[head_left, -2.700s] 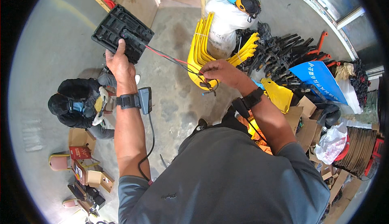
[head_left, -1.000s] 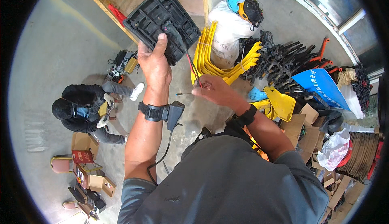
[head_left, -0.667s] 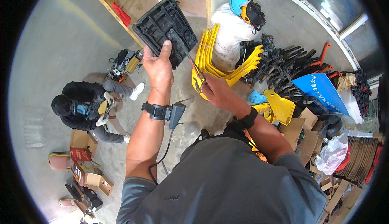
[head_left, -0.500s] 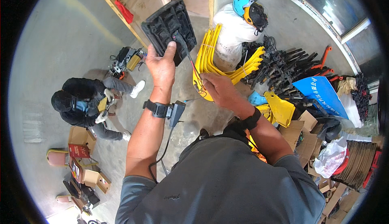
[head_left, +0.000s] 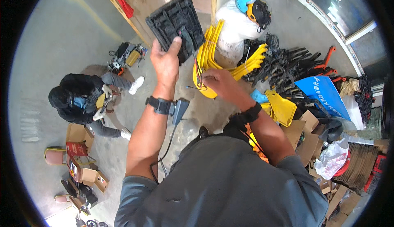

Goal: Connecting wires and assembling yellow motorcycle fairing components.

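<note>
My left hand (head_left: 166, 64) grips the near edge of a black ribbed plastic panel (head_left: 174, 17), held up and tilted with its thumb on the ribbed face. Thin wires (head_left: 195, 62) run down from the middle of the panel. My right hand (head_left: 225, 86) is closed with its fingertips pinching these wires near their lower end, where a short blue-tipped end (head_left: 189, 87) sticks out to the left. Behind the wires stand curved yellow parts (head_left: 210, 44), nested together. Straps circle both wrists, and a dark box (head_left: 179, 111) with a cable sits on the left one.
A person (head_left: 82, 99) in dark clothes is low at the left, near open cardboard boxes (head_left: 96, 179). Helmets (head_left: 246, 0) rest on a white sack (head_left: 232, 32). At right lie piled black bars (head_left: 283, 69), a blue sign (head_left: 322, 97) and stacked cardboard (head_left: 357, 165).
The panel and my left hand have shifted slightly right and up. My right hand has moved up a little, its fingers more curled at the wires, and the blue-tipped end now shows more clearly.
</note>
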The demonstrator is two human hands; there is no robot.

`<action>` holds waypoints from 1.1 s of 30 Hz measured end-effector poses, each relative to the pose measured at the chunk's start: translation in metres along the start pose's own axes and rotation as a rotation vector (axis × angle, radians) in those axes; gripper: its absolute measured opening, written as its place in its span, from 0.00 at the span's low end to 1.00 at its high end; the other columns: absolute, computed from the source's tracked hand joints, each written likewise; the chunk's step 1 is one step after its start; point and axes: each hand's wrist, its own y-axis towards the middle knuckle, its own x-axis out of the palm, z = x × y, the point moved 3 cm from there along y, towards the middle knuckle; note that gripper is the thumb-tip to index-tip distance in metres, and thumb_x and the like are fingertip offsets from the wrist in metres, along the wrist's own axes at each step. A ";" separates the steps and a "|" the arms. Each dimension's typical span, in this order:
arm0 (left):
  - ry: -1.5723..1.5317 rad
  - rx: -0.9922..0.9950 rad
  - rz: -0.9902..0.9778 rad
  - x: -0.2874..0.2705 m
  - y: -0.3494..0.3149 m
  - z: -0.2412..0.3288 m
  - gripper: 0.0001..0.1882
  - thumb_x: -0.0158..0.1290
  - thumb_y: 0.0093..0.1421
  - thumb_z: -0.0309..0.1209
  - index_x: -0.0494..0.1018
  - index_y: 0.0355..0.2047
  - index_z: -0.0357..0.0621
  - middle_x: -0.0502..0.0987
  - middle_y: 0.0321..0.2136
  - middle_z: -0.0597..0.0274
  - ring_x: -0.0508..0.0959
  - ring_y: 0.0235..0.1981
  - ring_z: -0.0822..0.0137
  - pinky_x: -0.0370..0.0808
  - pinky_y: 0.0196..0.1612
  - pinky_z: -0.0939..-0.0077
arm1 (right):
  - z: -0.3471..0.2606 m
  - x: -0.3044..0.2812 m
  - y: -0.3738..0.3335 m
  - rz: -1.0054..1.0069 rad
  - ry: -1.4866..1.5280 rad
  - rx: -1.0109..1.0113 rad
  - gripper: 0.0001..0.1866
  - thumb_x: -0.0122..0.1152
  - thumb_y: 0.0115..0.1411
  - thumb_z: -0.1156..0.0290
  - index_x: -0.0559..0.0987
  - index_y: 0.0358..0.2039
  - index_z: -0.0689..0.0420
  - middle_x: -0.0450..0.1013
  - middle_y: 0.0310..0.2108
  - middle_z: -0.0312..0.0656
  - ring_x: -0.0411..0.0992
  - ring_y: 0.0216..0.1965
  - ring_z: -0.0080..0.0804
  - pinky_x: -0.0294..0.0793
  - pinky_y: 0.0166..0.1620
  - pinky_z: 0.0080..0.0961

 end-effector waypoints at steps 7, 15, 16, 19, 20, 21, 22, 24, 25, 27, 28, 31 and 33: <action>-0.020 -0.002 -0.029 0.009 -0.005 -0.004 0.16 0.53 0.55 0.18 0.69 0.45 0.33 0.77 0.40 0.59 0.76 0.37 0.72 0.73 0.44 0.77 | 0.008 0.000 -0.004 -0.050 0.228 0.115 0.11 0.57 0.53 0.70 0.76 0.33 0.66 0.73 0.24 0.40 0.72 0.27 0.24 0.71 0.33 0.23; 0.220 0.132 -0.033 -0.013 0.010 -0.010 0.14 0.55 0.54 0.19 0.71 0.42 0.32 0.78 0.37 0.60 0.75 0.35 0.73 0.72 0.43 0.79 | 0.009 -0.021 -0.008 0.038 0.527 0.240 0.09 0.52 0.59 0.68 0.73 0.29 0.62 0.68 0.20 0.35 0.66 0.20 0.21 0.69 0.28 0.19; 0.324 0.162 -0.033 -0.016 0.011 -0.011 0.14 0.56 0.53 0.20 0.71 0.41 0.32 0.78 0.37 0.60 0.75 0.35 0.74 0.72 0.43 0.79 | 0.010 -0.026 -0.009 0.035 0.529 0.235 0.09 0.52 0.59 0.68 0.73 0.29 0.62 0.68 0.20 0.35 0.66 0.20 0.21 0.69 0.28 0.19; 0.264 0.206 -0.027 -0.026 0.015 -0.015 0.13 0.56 0.53 0.20 0.72 0.40 0.32 0.78 0.36 0.61 0.75 0.35 0.74 0.71 0.42 0.79 | 0.016 -0.032 -0.022 -0.058 0.376 0.319 0.10 0.51 0.61 0.65 0.73 0.32 0.59 0.64 0.19 0.30 0.60 0.21 0.16 0.60 0.26 0.16; 0.268 0.222 -0.023 -0.027 0.016 -0.016 0.13 0.56 0.53 0.20 0.72 0.40 0.32 0.78 0.36 0.61 0.75 0.35 0.74 0.71 0.42 0.79 | 0.018 -0.033 -0.026 -0.059 0.379 0.316 0.10 0.51 0.61 0.65 0.73 0.32 0.59 0.64 0.19 0.30 0.60 0.21 0.16 0.60 0.26 0.16; 0.271 0.225 -0.023 -0.029 0.017 -0.018 0.13 0.56 0.53 0.20 0.72 0.40 0.32 0.78 0.36 0.61 0.75 0.35 0.74 0.71 0.42 0.79 | 0.023 -0.035 -0.029 -0.018 0.376 0.341 0.12 0.52 0.59 0.64 0.74 0.30 0.60 0.65 0.18 0.31 0.62 0.20 0.18 0.61 0.25 0.18; 0.253 0.206 -0.027 -0.031 0.018 -0.020 0.13 0.56 0.53 0.20 0.72 0.40 0.33 0.78 0.36 0.61 0.75 0.35 0.74 0.71 0.42 0.79 | 0.026 -0.038 -0.031 0.023 0.374 0.366 0.14 0.53 0.58 0.62 0.74 0.28 0.62 0.66 0.17 0.32 0.64 0.19 0.19 0.63 0.24 0.20; 0.242 0.193 -0.025 -0.036 0.020 -0.025 0.13 0.56 0.53 0.20 0.72 0.40 0.33 0.78 0.35 0.61 0.75 0.35 0.74 0.71 0.42 0.79 | 0.031 -0.043 -0.033 0.023 0.220 0.303 0.13 0.53 0.58 0.63 0.74 0.29 0.62 0.67 0.18 0.33 0.64 0.20 0.19 0.64 0.25 0.20; 0.233 0.157 -0.018 -0.040 0.020 -0.030 0.13 0.56 0.53 0.20 0.72 0.40 0.33 0.78 0.35 0.61 0.75 0.35 0.74 0.71 0.42 0.79 | 0.031 -0.045 -0.033 0.029 0.063 0.243 0.13 0.53 0.58 0.63 0.74 0.30 0.62 0.67 0.19 0.33 0.65 0.21 0.20 0.64 0.26 0.21; 0.264 0.093 0.017 -0.041 0.018 -0.037 0.14 0.56 0.52 0.19 0.72 0.41 0.33 0.78 0.36 0.61 0.76 0.35 0.73 0.71 0.43 0.79 | 0.034 -0.047 -0.033 0.021 0.071 0.264 0.13 0.53 0.58 0.64 0.74 0.31 0.63 0.68 0.20 0.34 0.66 0.21 0.20 0.65 0.26 0.22; 0.263 0.095 0.018 -0.042 0.017 -0.039 0.14 0.56 0.52 0.19 0.72 0.41 0.33 0.78 0.36 0.61 0.76 0.35 0.73 0.71 0.43 0.79 | 0.037 -0.048 -0.033 0.014 0.079 0.288 0.13 0.53 0.57 0.64 0.74 0.32 0.63 0.69 0.21 0.35 0.66 0.22 0.21 0.66 0.27 0.22; 0.162 0.046 0.034 -0.045 0.016 -0.046 0.16 0.55 0.52 0.16 0.71 0.42 0.33 0.78 0.37 0.60 0.76 0.36 0.72 0.72 0.44 0.77 | 0.044 -0.049 -0.035 -0.037 0.089 0.331 0.13 0.56 0.57 0.64 0.74 0.33 0.63 0.69 0.22 0.35 0.67 0.23 0.21 0.66 0.28 0.22; 0.117 0.013 0.044 -0.045 0.015 -0.050 0.15 0.55 0.52 0.17 0.71 0.42 0.33 0.78 0.37 0.60 0.76 0.36 0.71 0.72 0.44 0.77 | 0.042 -0.046 -0.039 -0.027 0.177 0.346 0.14 0.57 0.56 0.64 0.74 0.34 0.63 0.69 0.22 0.35 0.67 0.24 0.22 0.67 0.28 0.22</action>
